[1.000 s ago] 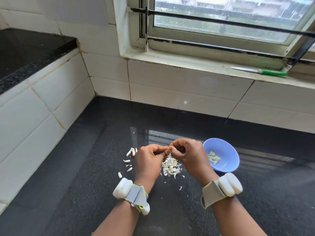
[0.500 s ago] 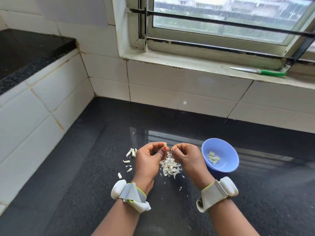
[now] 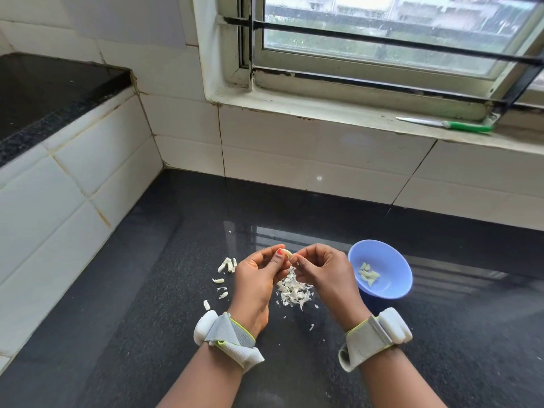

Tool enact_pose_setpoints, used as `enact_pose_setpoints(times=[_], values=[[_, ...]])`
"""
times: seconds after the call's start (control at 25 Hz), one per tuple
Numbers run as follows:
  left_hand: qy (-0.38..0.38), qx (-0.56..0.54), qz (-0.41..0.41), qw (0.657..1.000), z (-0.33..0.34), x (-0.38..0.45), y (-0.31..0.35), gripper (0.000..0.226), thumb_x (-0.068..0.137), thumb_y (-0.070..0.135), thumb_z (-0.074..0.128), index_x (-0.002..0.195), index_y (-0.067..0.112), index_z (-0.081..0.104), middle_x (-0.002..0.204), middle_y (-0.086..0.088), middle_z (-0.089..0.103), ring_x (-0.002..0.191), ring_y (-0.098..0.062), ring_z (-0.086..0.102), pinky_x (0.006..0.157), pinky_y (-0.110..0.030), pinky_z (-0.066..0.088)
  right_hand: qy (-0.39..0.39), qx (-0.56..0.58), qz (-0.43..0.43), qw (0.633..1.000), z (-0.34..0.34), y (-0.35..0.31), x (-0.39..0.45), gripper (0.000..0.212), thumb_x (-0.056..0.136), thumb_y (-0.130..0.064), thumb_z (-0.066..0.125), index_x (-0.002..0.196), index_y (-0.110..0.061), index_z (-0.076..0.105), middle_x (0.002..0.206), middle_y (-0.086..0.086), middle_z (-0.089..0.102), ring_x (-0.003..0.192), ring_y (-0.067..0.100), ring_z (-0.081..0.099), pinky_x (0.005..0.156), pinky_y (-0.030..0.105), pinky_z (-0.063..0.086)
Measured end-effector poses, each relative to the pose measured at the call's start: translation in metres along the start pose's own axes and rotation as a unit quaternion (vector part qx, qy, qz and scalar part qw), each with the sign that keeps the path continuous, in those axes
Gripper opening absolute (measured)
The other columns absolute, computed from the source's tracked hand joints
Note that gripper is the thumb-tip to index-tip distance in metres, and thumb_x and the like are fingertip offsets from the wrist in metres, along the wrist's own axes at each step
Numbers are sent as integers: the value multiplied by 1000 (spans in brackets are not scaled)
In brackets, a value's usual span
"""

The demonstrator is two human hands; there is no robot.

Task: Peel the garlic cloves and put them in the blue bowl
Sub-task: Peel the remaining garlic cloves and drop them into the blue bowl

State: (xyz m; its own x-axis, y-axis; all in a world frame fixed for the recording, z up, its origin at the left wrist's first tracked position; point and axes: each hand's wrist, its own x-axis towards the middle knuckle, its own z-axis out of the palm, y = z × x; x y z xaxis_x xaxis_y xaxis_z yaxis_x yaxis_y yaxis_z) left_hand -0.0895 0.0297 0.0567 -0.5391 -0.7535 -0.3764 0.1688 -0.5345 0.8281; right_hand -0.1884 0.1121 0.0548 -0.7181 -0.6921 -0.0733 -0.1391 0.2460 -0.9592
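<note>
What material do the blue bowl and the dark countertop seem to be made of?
The blue bowl looks like plastic with a matte, even colour and a thin rim; this is not certain. The countertop looks like polished black granite: it is finely speckled, and its glossy surface mirrors the window bars. It could also be another polished stone.

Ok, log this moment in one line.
left hand: pinches garlic clove | right hand: picks its skin | blue bowl: holds peeled cloves
</note>
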Motion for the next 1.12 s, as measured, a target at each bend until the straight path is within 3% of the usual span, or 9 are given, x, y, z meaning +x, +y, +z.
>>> enact_pose_setpoints(times=[0.08,0.2,0.36,0.44,0.6,0.72,0.84,1.12], values=[[-1,7,0,1000,1,-1,-1,9,86,2,63,90,6,69,76,-6,72,65,-7,66,63,-18,55,-8,15,-11,1000,1,0,0,7,80,-21,78,85,-18,75,76,3,75,72,20,71,72,39,60],[-15,53,26,998,1,-3,-1,7,84,4,66,89,7,71,76,-6,72,66,-9,66,65,-20,56,24,-19,-38,999,2,0,0,3,81,-19,78,82,-20,75,74,-2,74,72,18,71,71,38,60],[1,245,117,962,-7,6,-5,4,78,20,76,78,17,74,69,-2,73,63,-15,67,67,-37,58,49,-68,-70,994,2,1,2,8,79,-14,80,78,-21,75,72,-9,73,70,7,68,67,28,57],[-5,300,156,941,-9,7,-7,9,80,24,74,73,19,72,65,1,70,61,-14,64,66,-40,56,36,-56,-72,995,2,1,2,11,78,-11,80,77,-20,75,71,-8,73,70,7,67,68,29,56],[-42,314,170,933,-10,7,-2,15,87,20,66,75,12,68,64,0,66,59,-10,56,63,-38,51,-10,-17,-80,997,-3,2,4,11,79,-8,79,76,-19,76,71,-4,73,68,6,65,65,25,55],[-52,298,133,944,-8,3,0,19,88,22,65,75,9,69,62,0,65,59,-8,56,57,-29,49,-31,27,-76,996,-5,4,5,16,80,-6,77,74,-22,75,71,-2,73,68,7,65,65,23,52],[-73,209,52,974,-3,-1,0,19,89,17,62,74,8,67,60,0,64,58,-8,57,51,-17,44,-47,82,-57,994,-5,5,3,18,82,-2,73,75,-19,75,68,-2,72,65,5,62,63,20,50],[-88,17,-140,986,2,-5,2,16,92,13,54,80,7,62,55,2,55,56,-9,54,48,-15,38,-48,181,-28,982,-1,8,-2,5,86,3,65,83,2,70,77,11,71,72,15,67,66,23,53]])
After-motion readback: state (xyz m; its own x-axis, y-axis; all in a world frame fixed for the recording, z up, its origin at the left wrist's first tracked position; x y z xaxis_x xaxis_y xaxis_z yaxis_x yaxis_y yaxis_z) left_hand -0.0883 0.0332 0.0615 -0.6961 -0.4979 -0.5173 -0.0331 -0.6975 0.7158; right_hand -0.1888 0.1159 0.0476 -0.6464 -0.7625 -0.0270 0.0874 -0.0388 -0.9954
